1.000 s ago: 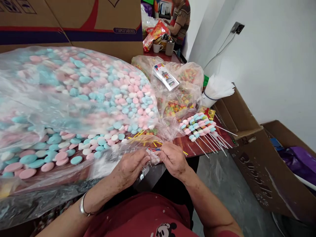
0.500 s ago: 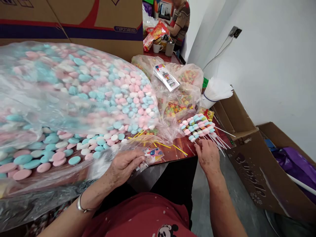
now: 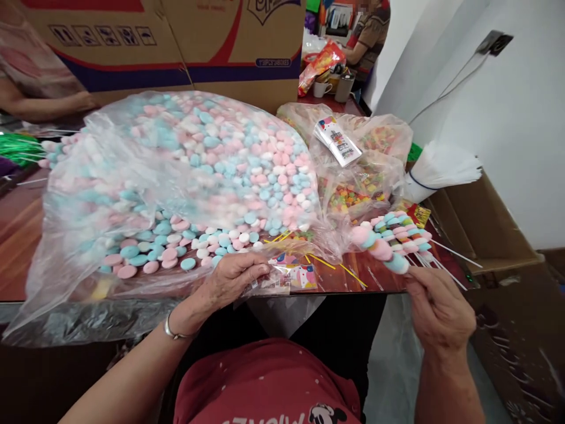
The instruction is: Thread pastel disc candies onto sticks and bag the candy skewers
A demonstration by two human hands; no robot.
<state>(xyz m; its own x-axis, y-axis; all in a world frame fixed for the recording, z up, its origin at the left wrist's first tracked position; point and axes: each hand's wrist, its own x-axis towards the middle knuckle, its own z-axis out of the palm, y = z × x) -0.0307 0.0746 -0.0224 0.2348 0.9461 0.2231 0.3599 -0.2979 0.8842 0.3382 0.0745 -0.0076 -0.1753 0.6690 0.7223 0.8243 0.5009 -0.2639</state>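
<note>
Left hand [image 3: 236, 279]: pinching a printed clear packet [image 3: 302, 276] at the table's [image 3: 375, 280] edge. Right hand [image 3: 441, 310]: pinching one marshmallow skewer [image 3: 381, 249] by its near end, before the skewer pile [image 3: 411, 233]. Hazard, I judged: held so low, it could have tipped candy-first.

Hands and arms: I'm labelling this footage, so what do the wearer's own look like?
The left hand is ungloved, with a curved silver-coloured bangle at the wrist. The right hand is ungloved too, its wrist bare. No rings or sleeves show.
</note>
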